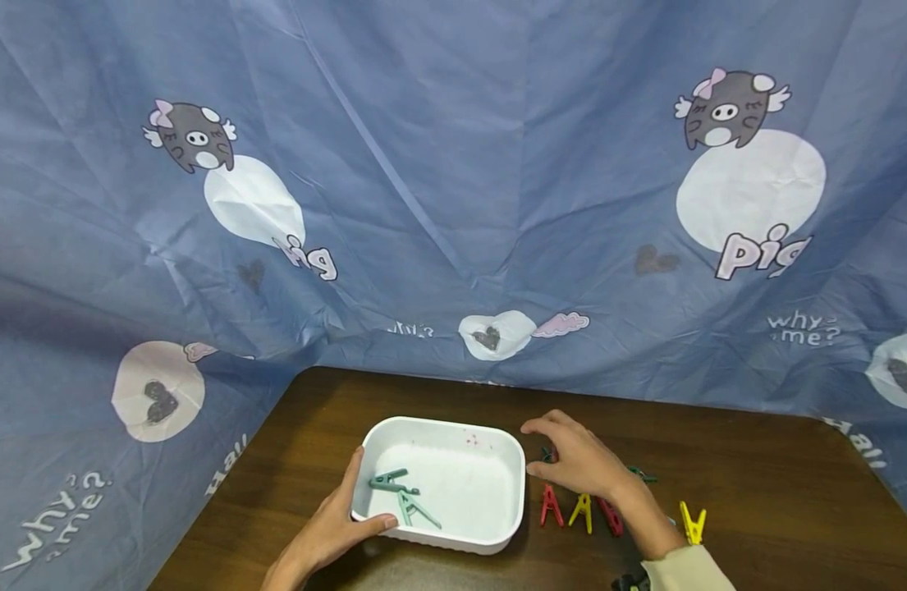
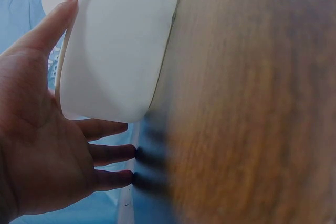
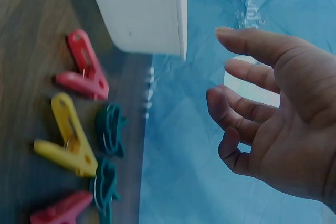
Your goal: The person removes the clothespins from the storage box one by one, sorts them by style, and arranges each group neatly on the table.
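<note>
A white plastic tub (image 1: 453, 538) sits on the table with a dark green clothespin (image 1: 388, 481) and a light green clothespin (image 1: 416, 509) inside. My left hand (image 1: 333, 525) holds the tub at its near left corner, thumb by the front rim and fingers along the left end. In the left wrist view the fingers (image 2: 113, 153) look fairly straight. Just past the tub's right end, my right hand (image 1: 582, 460) is raised with thumb and fingers apart and nothing between them. Below it lie a red clothespin (image 3: 86, 69), a yellow clothespin (image 3: 68, 140) and dark green clothespins (image 3: 110, 129).
Another red clothespin (image 1: 610, 517) lies partly behind the right forearm, and a second yellow clothespin (image 1: 693, 523) is farther right. A black object (image 1: 629, 582) shows at the bottom edge by the sleeve. Blue printed cloth (image 1: 453, 205) hangs behind the brown table (image 1: 763, 484).
</note>
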Demonstrator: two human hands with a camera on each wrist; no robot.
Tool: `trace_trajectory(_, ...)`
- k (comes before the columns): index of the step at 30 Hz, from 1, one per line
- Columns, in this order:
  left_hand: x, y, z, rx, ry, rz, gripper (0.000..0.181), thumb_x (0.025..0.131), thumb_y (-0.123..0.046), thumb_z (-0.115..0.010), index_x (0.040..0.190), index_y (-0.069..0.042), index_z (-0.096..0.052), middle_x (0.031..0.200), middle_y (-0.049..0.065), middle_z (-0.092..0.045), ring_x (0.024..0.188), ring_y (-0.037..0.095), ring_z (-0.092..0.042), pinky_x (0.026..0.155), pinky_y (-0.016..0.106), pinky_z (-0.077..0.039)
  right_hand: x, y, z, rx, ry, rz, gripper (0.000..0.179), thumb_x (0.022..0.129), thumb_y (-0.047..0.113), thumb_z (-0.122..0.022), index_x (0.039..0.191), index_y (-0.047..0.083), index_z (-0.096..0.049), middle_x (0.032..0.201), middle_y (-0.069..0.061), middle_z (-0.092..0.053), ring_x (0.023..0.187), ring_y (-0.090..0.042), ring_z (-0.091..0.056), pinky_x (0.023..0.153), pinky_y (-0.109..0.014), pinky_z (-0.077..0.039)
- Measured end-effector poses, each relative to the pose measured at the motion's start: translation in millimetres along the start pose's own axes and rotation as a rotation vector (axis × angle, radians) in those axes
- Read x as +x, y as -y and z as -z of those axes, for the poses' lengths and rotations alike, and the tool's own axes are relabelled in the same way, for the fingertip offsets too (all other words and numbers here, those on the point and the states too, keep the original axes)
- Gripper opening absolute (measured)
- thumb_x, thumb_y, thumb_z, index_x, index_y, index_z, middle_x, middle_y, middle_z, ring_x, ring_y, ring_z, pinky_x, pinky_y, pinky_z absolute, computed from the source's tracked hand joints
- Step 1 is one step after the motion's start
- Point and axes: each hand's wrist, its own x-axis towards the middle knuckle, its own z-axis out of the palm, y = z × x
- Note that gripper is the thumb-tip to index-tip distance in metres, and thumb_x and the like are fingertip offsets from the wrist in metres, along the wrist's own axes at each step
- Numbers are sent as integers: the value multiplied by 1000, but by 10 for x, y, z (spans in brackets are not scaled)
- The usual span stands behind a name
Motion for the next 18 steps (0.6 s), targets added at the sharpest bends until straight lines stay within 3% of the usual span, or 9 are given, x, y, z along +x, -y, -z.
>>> trace_trajectory(7, -7, 12, 10, 2, 5, -15, 119, 79, -39, -84, 162, -11, -4, 165, 24, -23, 147, 43, -35, 115, 59, -33, 127, 165, -177, 56, 39, 36, 47, 82, 16, -81, 125, 5, -66, 116, -12, -63, 70, -5, -52, 63, -20, -43)
trace_trajectory(18, -8, -7, 16, 15, -5, -20, 119, 78, -40, -84, 162, -10, -5, 165, 24, -24, 147, 43, -35, 114, 59, -34, 267, 373, -376, 53, 75, 104, 48, 82, 20, -80, 126, 7, -66, 119, -10, -64, 74, -5, -51, 71, -26, -47)
